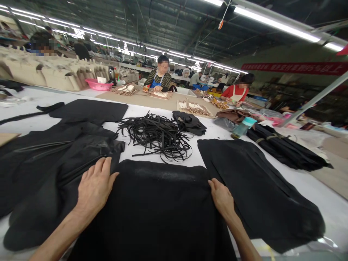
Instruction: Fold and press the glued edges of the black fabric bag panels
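Observation:
A black, soft sheet panel (163, 206), leather or fabric, lies in front of me with a pale dusty streak along its far edge. My left hand (95, 185) rests palm down on the black pieces (59, 170) to its left, fingers stretched out, the thumb apart at the panel's left edge. At the opposite edge, my right hand (222, 197) has its fingers curled on the panel's border, gripping it. Beyond the panel sits a tangled heap of thin black strips (160, 134). Another stack of black panels (258, 185) lies right of my right hand.
A folded black bundle (189, 122) and a bottle with a turquoise lid (243, 127) stand farther back. Tied black material (288, 146) lies at right. Across the white table (130, 154), co-workers (161, 76) handle brown pieces. A pink basket (99, 84) is at back left.

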A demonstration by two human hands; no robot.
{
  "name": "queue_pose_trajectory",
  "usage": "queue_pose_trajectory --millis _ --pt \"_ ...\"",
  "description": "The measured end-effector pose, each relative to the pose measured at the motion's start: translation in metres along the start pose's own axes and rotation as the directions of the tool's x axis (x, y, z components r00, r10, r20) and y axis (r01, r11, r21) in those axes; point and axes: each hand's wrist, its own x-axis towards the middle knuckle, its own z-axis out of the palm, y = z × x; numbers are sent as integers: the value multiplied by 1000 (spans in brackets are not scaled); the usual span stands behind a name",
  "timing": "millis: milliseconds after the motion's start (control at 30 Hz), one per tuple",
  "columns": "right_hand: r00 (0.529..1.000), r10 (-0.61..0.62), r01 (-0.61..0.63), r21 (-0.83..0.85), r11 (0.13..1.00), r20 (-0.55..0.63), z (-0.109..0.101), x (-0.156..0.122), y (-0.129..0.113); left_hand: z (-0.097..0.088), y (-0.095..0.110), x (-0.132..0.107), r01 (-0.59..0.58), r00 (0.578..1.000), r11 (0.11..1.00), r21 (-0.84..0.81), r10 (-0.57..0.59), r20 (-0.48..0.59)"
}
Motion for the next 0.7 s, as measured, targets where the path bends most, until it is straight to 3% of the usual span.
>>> queue_pose_trajectory --millis 67,133,167,233,300,467,567,633,700 --pt "1000 -10 10 -51 999 4 3 0 -3 -3 13 -5 -133 991 991 -23 132 -30" --pt "999 -42 43 -89 995 12 4 0 -8 -4 31 -11 -326 933 930 -173 346 101" --pt "998 -60 61 -107 992 15 4 0 -10 -2 40 -16 -413 859 867 -278 473 198" --pt "996 -89 91 -141 986 19 3 0 -13 6 55 -25 -495 670 743 -451 656 348" --pt "994 -104 106 -174 979 19 2 2 -11 17 63 -36 -490 577 714 -501 696 427" --pt "996 -86 84 -259 962 6 -3 5 3 31 61 -59 -464 533 745 -479 667 521" --pt "974 -195 141 -367 920 -114 -11 -7 -1 28 61 -69 -460 518 750 -475 661 542" --pt "908 -376 277 -408 870 -186 -15 -24 -12 27 61 -78 -473 514 745 -470 667 539" --pt "803 -577 497 -363 788 -152 -13 -47 -24 31 61 -87 -499 497 722 -479 691 525"
